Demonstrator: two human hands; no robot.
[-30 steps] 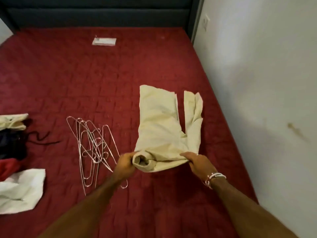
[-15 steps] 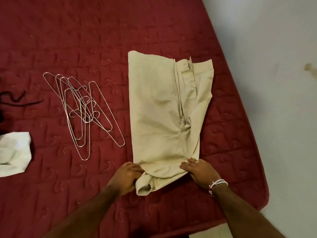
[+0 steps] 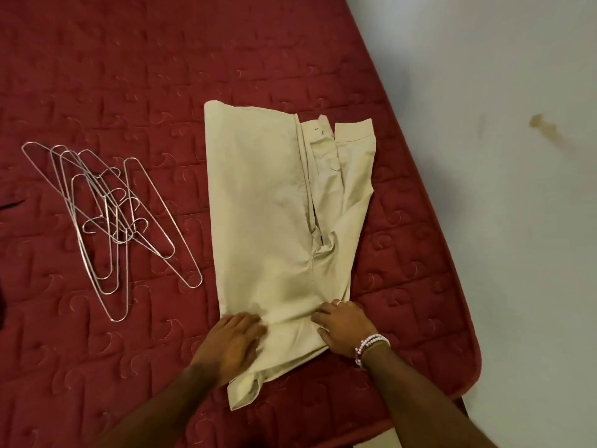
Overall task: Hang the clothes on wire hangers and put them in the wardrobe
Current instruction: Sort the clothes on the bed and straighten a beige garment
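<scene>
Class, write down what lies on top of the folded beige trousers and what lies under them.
The left hand and right hand press flat on the near end of the trousers. Under them lies the red bedcover; the part beneath the cloth is hidden.

Matt cloth trousers [image 3: 268, 202], shiny wire hangers [image 3: 109, 221], quilted bedcover [image 3: 129, 76].

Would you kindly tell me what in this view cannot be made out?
- Head view: the wire hangers overlap in a tangle, so their count is unclear.
- The dark item is cut off by the left edge.
- The beige trousers are folded, hiding their under layers; the left hand and right hand cover part of the near end.
- The wardrobe lies outside the frame.
</scene>
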